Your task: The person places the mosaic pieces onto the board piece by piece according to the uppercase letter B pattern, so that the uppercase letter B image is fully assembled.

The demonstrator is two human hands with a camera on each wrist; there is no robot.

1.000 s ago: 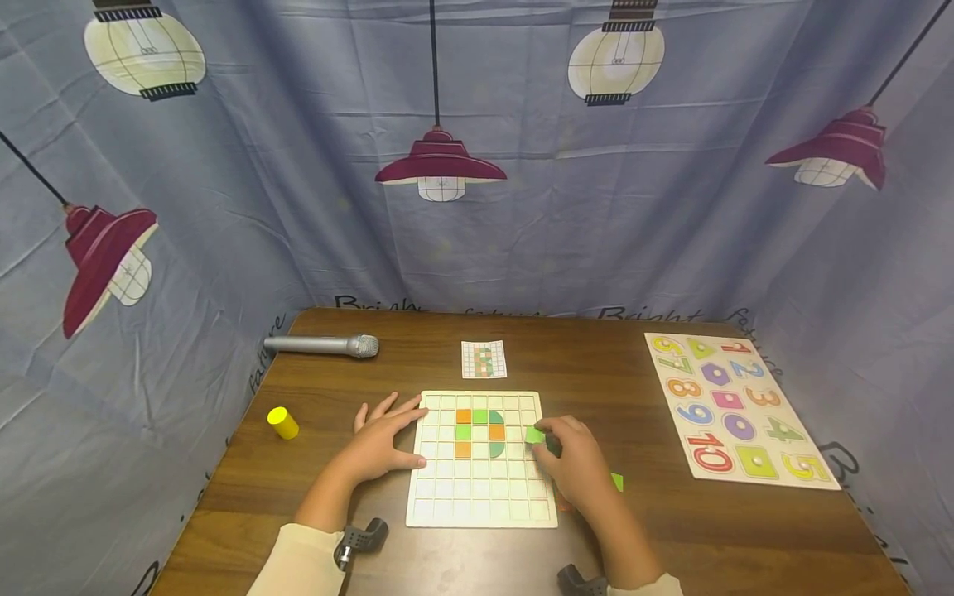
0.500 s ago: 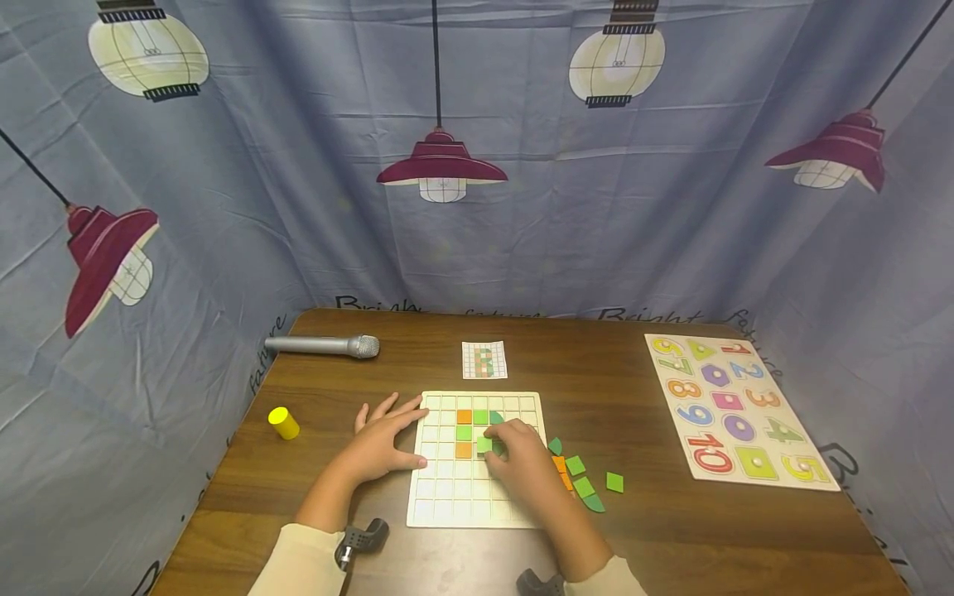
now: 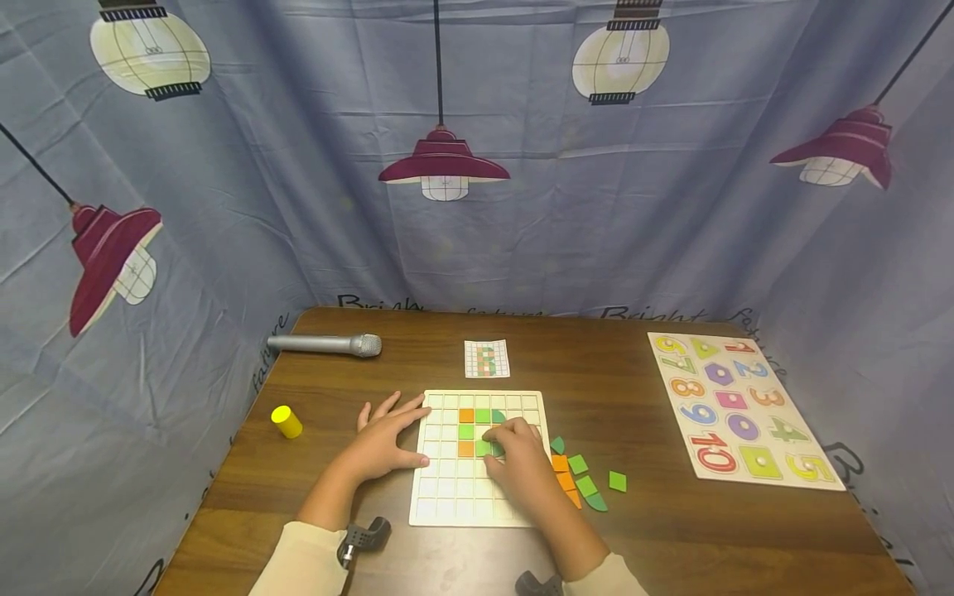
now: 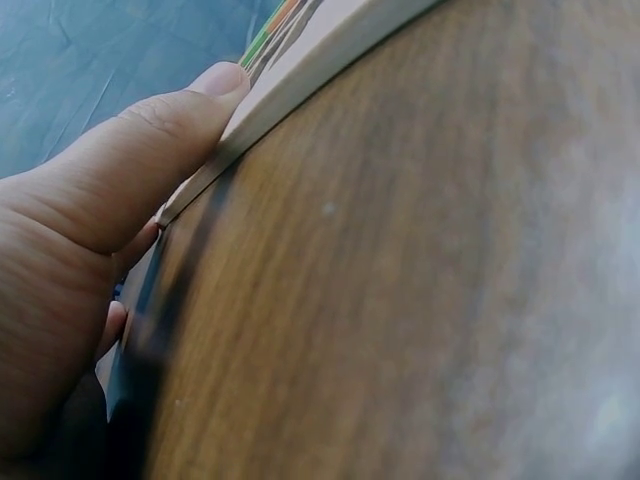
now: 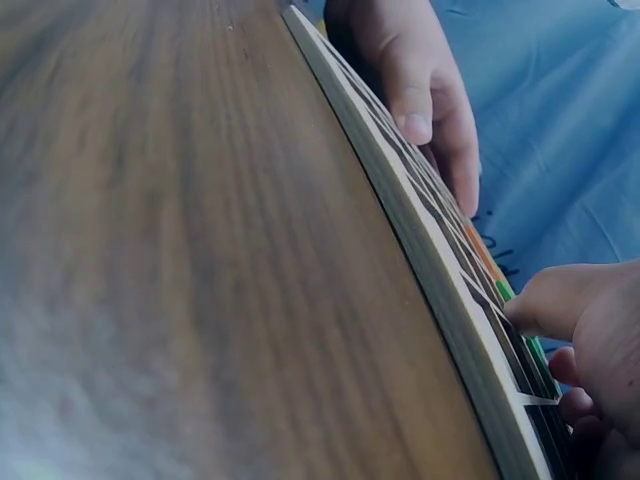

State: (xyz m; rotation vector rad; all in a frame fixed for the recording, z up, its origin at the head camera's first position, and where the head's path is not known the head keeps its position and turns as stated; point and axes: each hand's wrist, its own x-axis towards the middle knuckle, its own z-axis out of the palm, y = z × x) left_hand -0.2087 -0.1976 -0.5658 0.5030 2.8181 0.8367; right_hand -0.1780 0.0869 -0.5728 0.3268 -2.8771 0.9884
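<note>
A pale wooden grid board point(image 3: 449, 494) lies on the table with orange, light green and dark green tiles set in its upper middle cells. My right hand point(image 3: 523, 465) is over the board, thumb and forefinger pinching a light green square tile point(image 3: 483, 449) right at its cell, beside an orange square tile point(image 3: 465, 449). In the right wrist view the thumb point(image 5: 548, 303) is down at the tiles, the other fingers curled. My left hand point(image 3: 383, 443) rests at the board's left edge with fingers spread, its thumb point(image 4: 170, 130) on the rim in the left wrist view.
Several loose tiles, among them a green square point(image 3: 617, 481) and an orange square point(image 3: 560, 463), lie right of the board. Behind it is a small pattern card point(image 3: 487, 359). A microphone point(image 3: 328, 344) and yellow cylinder point(image 3: 286, 421) stand left; a number puzzle point(image 3: 745, 410) lies right.
My right hand has carried the light green tile leftward from the board's right side and lowered it into a cell beside the orange tile. The left hand has stayed in place.
</note>
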